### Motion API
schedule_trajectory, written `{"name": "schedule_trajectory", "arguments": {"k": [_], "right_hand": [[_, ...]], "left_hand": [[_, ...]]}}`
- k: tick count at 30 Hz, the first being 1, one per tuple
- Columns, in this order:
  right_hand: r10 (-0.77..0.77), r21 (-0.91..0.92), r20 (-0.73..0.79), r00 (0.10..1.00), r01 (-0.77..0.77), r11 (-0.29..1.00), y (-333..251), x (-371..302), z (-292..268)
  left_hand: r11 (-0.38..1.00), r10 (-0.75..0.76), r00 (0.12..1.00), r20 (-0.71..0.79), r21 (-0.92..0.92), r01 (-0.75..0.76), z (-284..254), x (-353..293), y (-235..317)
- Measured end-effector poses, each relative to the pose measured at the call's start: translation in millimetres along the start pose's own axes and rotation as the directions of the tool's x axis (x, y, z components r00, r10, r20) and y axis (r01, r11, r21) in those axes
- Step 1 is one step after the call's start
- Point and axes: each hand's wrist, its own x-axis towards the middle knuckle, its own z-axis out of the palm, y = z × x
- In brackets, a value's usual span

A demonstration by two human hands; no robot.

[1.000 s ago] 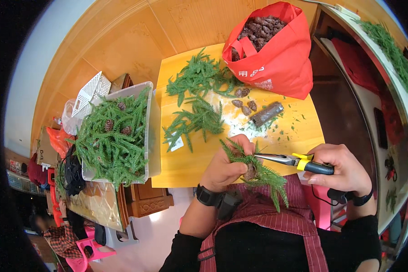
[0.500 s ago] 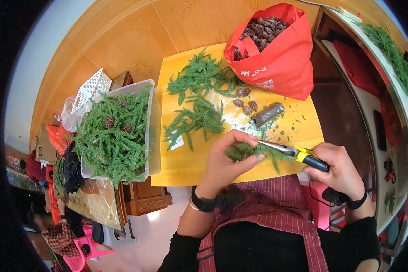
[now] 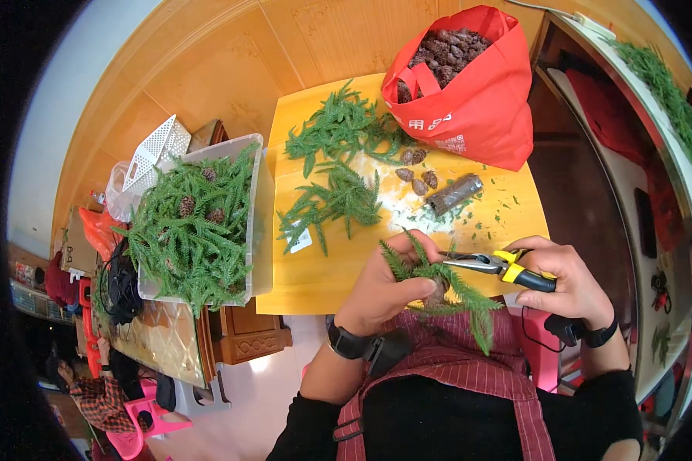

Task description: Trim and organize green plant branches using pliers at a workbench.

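My left hand point(image 3: 380, 288) pinches a green artificial pine sprig point(image 3: 473, 301) over the near edge of the yellow table. A brownish lump, which looks like a pine cone point(image 3: 437, 295), shows among its needles below my thumb. In my right hand point(image 3: 569, 280) are pliers point(image 3: 527, 276) with yellow and black handles. Their metal jaws point left, close to my left fingertips and the top of the sprig; whether they touch it I cannot tell. Beyond my hands lie several loose pine cones point(image 3: 420, 187) and a dark cylindrical roll point(image 3: 455, 194), with green clippings around them.
Pine sprigs point(image 3: 338, 201) lie on the table's point(image 3: 292, 288) left half. A red bag point(image 3: 477, 107) of pine cones stands at the back right. To the left, a clear bin point(image 3: 263, 230) holds sprigs and cones. A person point(image 3: 104, 399) sits far left; a glass-fronted cabinet point(image 3: 584, 192) is at right.
The pliers' jaws have come away from where they met the sprig at my left fingers. My left hand has turned the sprig, which now spreads toward me and shows the brownish lump.
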Motion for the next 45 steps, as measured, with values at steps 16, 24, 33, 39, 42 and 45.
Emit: {"name": "schedule_trajectory", "arguments": {"k": [16, 24, 33, 39, 42, 45], "right_hand": [[-0.128, -0.066, 0.014, 0.992, 0.128, 0.990, 18, 1, -1], [-0.181, -0.015, -0.019, 0.983, 0.181, 0.983, 26, 5, 2], [-0.193, -0.156, -0.057, 0.980, 0.182, 0.971, 28, 0, 0], [-0.010, -0.195, -0.129, 0.992, -0.015, 0.981, 10, -1, 9], [0.155, -0.141, -0.101, 0.983, -0.169, 0.976, 1, -4, 7], [0.101, -0.108, -0.086, 0.991, -0.110, 0.988, 6, -4, 8]], "left_hand": [[0.951, -0.184, 0.978, 0.095, -0.232, 0.202, -7, 0, -7], [0.956, -0.187, 0.979, 0.085, -0.214, 0.201, 0, 0, -6], [0.991, -0.134, 0.991, -0.002, 0.001, 0.134, 4, 1, 9], [0.441, 0.461, 0.883, 0.090, 0.840, -0.316, 11, 6, 11], [0.233, 0.562, 0.810, 0.171, 0.906, -0.353, 14, 7, 7], [0.591, 0.400, 0.916, -0.039, 0.774, -0.226, 19, 2, 10]]}}
